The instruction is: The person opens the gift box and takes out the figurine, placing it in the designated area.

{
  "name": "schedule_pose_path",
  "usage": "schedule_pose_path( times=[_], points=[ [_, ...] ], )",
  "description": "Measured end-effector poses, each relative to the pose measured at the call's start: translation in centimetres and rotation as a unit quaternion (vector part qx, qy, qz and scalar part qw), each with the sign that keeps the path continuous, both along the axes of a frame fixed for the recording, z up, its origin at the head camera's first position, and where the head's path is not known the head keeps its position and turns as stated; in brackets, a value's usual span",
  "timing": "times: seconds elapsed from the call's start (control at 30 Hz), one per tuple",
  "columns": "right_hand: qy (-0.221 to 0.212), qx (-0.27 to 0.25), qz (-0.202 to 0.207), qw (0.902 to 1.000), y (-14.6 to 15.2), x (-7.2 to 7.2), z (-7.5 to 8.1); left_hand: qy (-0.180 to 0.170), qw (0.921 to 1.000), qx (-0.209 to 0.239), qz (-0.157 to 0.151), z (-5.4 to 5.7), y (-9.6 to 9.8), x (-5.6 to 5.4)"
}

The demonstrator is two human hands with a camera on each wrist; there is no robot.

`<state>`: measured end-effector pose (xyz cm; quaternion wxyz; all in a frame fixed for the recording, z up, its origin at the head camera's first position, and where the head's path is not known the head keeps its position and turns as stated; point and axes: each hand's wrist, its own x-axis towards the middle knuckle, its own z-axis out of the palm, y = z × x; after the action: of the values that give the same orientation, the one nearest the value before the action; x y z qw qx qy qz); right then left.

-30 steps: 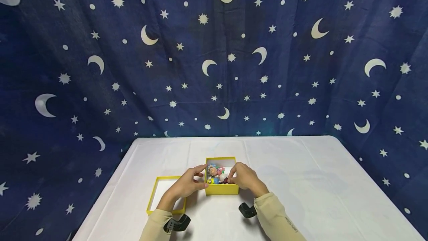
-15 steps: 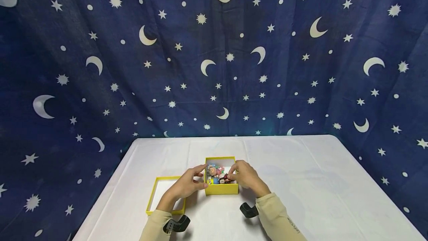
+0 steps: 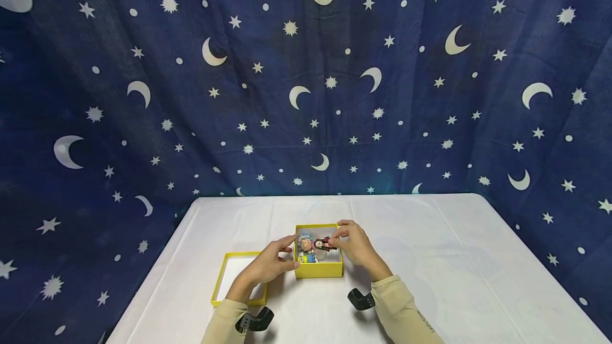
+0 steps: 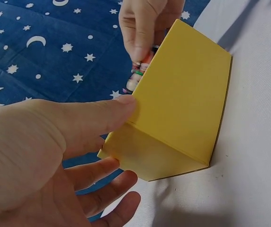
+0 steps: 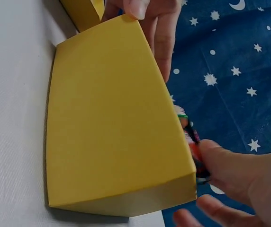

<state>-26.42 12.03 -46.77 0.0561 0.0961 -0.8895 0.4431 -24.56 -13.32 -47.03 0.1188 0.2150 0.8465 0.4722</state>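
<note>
A yellow box (image 3: 319,271), white inside, stands open-topped on the table. My left hand (image 3: 269,261) holds its left side, thumb at the near corner and index finger farther back along the rim; in the left wrist view its other fingers curl loosely beside the wall. Between thumb and fingertips my right hand (image 3: 356,246) pinches a small doll figurine (image 3: 320,244) with dark hair and dark red clothes, tilted sideways over the box's opening. Inside lie a pale-haired figurine (image 3: 306,244) and a yellow and blue figurine (image 3: 306,259). The box wall hides most contents in both wrist views.
A shallow yellow lid (image 3: 221,278) with a white inside lies left of the box, partly under my left forearm. The white table (image 3: 406,259) ends at a dark blue curtain (image 3: 306,121) with moons and stars.
The dark-haired figurine has come up from the box's near right part, held by my right hand, which has risen slightly and moved right. My left hand has stayed at the box.
</note>
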Motion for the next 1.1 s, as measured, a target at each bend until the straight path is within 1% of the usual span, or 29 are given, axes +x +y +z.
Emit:
schedule_pose_path(
  times=[0.13,0.23,0.33,0.43,0.5,0.57,0.67,0.83,1.07,1.1],
  points=[
    [0.028,-0.049,0.006,0.9984,0.2,-0.4,0.0,-0.007,0.9999,-0.005,0.009,-0.1,0.1,0.0],
    [0.024,-0.092,0.01,0.9954,0.4,-0.4,0.3,-0.012,0.9998,-0.008,0.015,-0.1,0.2,0.0],
    [0.017,-0.138,0.032,0.9898,0.6,-0.3,0.6,-0.008,0.9998,-0.009,0.015,-0.1,0.3,0.1],
    [0.007,-0.164,0.046,0.9854,0.8,-0.3,0.7,-0.006,0.9999,-0.007,0.012,0.0,0.3,0.1],
    [-0.002,-0.169,0.042,0.9847,0.8,-0.4,0.8,-0.005,0.9999,-0.005,0.01,0.0,0.3,0.1],
    [-0.017,-0.179,0.028,0.9832,0.7,-0.6,0.7,-0.005,0.9999,-0.004,0.01,0.1,0.3,0.1],
    [-0.038,-0.198,0.019,0.9792,0.8,-0.9,0.6,-0.007,0.9999,-0.004,0.013,0.0,0.3,0.1],
    [-0.058,-0.237,0.024,0.9695,0.9,-0.9,0.6,-0.011,0.9997,-0.007,0.019,0.0,0.3,0.1],
    [-0.074,-0.301,0.032,0.9502,1.2,-0.9,0.8,-0.009,0.9999,-0.006,0.014,-0.1,0.1,-0.1],
    [-0.077,-0.304,0.034,0.9489,1.3,-0.9,0.8,-0.008,0.9999,-0.005,0.013,-0.1,0.1,-0.2]
  ],
)
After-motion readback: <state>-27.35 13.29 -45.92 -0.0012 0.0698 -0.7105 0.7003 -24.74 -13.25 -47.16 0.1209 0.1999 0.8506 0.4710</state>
